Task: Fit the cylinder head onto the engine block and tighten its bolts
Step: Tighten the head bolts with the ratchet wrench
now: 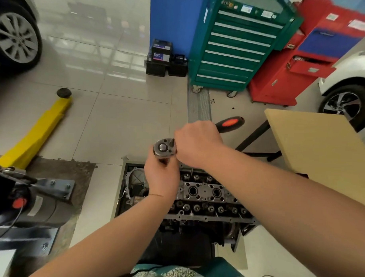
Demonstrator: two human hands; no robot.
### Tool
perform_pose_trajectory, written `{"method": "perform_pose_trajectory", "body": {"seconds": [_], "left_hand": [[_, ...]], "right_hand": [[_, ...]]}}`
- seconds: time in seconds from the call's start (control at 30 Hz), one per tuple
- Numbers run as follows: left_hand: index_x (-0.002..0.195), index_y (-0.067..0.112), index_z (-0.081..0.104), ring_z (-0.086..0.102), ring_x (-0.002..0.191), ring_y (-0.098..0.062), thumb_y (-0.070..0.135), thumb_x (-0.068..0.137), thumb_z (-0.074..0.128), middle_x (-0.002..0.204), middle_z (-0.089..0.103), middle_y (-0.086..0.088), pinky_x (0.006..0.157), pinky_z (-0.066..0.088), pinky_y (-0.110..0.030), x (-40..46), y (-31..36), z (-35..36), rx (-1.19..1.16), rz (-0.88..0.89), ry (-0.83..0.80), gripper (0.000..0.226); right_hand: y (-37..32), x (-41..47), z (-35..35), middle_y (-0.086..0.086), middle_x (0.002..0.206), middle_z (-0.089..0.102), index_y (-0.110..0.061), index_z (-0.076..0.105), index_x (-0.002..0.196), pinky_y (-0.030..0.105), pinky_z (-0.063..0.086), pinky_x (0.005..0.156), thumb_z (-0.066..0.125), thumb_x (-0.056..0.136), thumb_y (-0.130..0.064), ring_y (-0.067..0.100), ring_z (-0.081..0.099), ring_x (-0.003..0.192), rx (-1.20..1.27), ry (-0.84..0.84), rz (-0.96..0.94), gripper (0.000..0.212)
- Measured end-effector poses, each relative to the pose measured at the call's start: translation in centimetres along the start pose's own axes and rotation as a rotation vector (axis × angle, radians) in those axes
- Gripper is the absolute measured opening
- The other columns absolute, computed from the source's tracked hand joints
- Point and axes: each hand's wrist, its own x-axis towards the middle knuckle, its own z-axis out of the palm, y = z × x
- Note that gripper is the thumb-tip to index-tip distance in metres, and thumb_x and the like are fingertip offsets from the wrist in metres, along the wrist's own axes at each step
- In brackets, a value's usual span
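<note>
Our left hand (162,175) curls round the part just beneath the ratchet wrench (164,148) head, fingers closed on it; our right hand (198,146) grips the wrench's shaft just behind that head, so the two hands nearly touch; the black and orange handle (229,123) sticks out beyond the right hand, up and to the right. Below both hands sits the cylinder head (204,194), lying on top of the engine block (195,225), its round bores and rows of valve fittings facing up; whether the wrench meets a bolt we cannot tell, since the left hand hides that spot. To the left lies a yellow lift arm (39,127) on the tiled floor (116,119); behind stand a green tool cabinet (232,51) and a red cabinet (293,69); a tan tabletop (322,147) sits at right, near a white car's wheel (342,106).
</note>
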Motion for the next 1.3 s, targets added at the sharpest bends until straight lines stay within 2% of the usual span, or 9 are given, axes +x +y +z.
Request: {"method": "perform_pose_trajectory", "body": {"seconds": [0.2, 0.37, 0.47, 0.57, 0.7, 0.8, 0.9, 1.07, 1.3], "left_hand": [[0.058, 0.024, 0.036, 0.027, 0.051, -0.004, -0.003, 0.087, 0.052, 0.056, 0.036, 0.011, 0.046, 0.020, -0.021, 1.6, 1.1, 0.8, 0.550, -0.123, 0.053, 0.042], [0.063, 0.029, 0.041, 0.042, 0.054, -0.008, -0.012, 0.086, 0.065, 0.059, 0.045, 0.012, 0.041, 0.041, -0.012, 1.8, -0.7, -0.5, 0.346, -0.068, 0.045, 0.052], [0.061, 0.025, 0.034, 0.041, 0.059, -0.014, -0.008, 0.089, 0.053, 0.059, 0.036, 0.011, 0.050, 0.029, -0.025, 2.5, -0.2, -0.5, 0.574, -0.042, -0.127, 0.047], [0.075, 0.022, 0.041, 0.044, 0.073, -0.013, -0.001, 0.096, 0.049, 0.067, 0.035, 0.011, 0.051, 0.022, -0.023, 3.0, 1.5, -0.7, 0.567, -0.059, -0.138, 0.032], [0.076, 0.020, 0.058, 0.048, 0.064, -0.010, -0.004, 0.093, 0.055, 0.067, 0.056, 0.010, 0.051, 0.040, -0.015, 3.0, 0.1, -1.6, 0.271, -0.051, -0.237, 0.029], [0.074, 0.020, 0.066, 0.046, 0.058, -0.027, 0.007, 0.096, 0.056, 0.065, 0.061, -0.004, 0.052, 0.041, -0.041, 2.5, -0.1, -2.7, 0.165, 0.050, -0.300, 0.027], [0.086, 0.007, 0.073, 0.060, 0.075, -0.049, 0.021, 0.093, 0.058, 0.082, 0.068, -0.030, 0.067, 0.052, -0.060, 2.4, -1.0, -2.5, 0.140, 0.030, -0.314, 0.022], [0.078, 0.002, 0.065, 0.039, 0.057, -0.027, 0.030, 0.085, 0.054, 0.065, 0.057, -0.022, 0.056, 0.033, -0.041, 0.9, -2.3, -2.8, 0.175, -0.128, -0.208, 0.031], [0.049, 0.025, 0.028, 0.021, 0.046, -0.011, 0.007, 0.091, 0.057, 0.046, 0.026, 0.008, 0.045, 0.017, -0.026, 1.1, 0.0, -1.2, 0.179, -0.134, -0.095, 0.054]], "right_hand": [[-1.7, -1.7, -0.2, 0.000, 0.062, 0.038, -0.022, 0.034, 0.063, 0.033, 0.027, 0.052, 0.052, 0.088, -0.025, 0.026, 0.040, 0.061, 0.077, -0.064, 0.168, 0.031], [-3.3, -3.1, -0.5, -0.001, 0.065, 0.036, -0.026, 0.039, 0.074, 0.035, 0.031, 0.059, 0.053, 0.090, -0.018, 0.026, 0.043, 0.067, 0.112, -0.135, 0.244, 0.022], [-2.5, -3.0, -0.9, -0.001, 0.067, 0.041, -0.024, 0.047, 0.079, 0.033, 0.032, 0.056, 0.054, 0.090, -0.024, 0.024, 0.044, 0.064, 0.111, -0.157, 0.218, 0.014], [-0.6, -2.4, -1.1, -0.003, 0.076, 0.051, -0.024, 0.055, 0.087, 0.033, 0.034, 0.060, 0.054, 0.092, -0.037, 0.025, 0.054, 0.074, 0.232, -0.192, 0.128, 0.013], [2.4, -1.1, -2.0, -0.011, 0.076, 0.061, -0.031, 0.058, 0.083, 0.030, 0.038, 0.055, 0.053, 0.083, -0.075, 0.014, 0.061, 0.073, 0.497, -0.339, -0.091, 0.044], [2.8, -0.1, -2.7, -0.009, 0.072, 0.069, -0.029, 0.064, 0.083, 0.032, 0.044, 0.060, 0.037, 0.073, -0.097, 0.009, 0.063, 0.066, 0.678, -0.430, -0.078, 0.073], [1.4, 0.8, -2.2, -0.004, 0.068, 0.073, -0.025, 0.067, 0.090, 0.032, 0.050, 0.061, 0.031, 0.092, -0.082, 0.011, 0.065, 0.055, 0.716, -0.484, -0.088, 0.067], [-0.2, 1.2, -1.8, 0.005, 0.068, 0.071, -0.013, 0.067, 0.091, 0.031, 0.051, 0.057, 0.038, 0.102, -0.064, 0.017, 0.067, 0.057, 0.795, -0.464, -0.106, 0.060], [1.2, 0.2, -3.8, -0.010, 0.088, 0.069, -0.034, 0.066, 0.096, 0.029, 0.047, 0.061, 0.052, 0.094, -0.069, 0.003, 0.068, 0.053, 0.943, -0.260, -0.097, 0.038]]}}
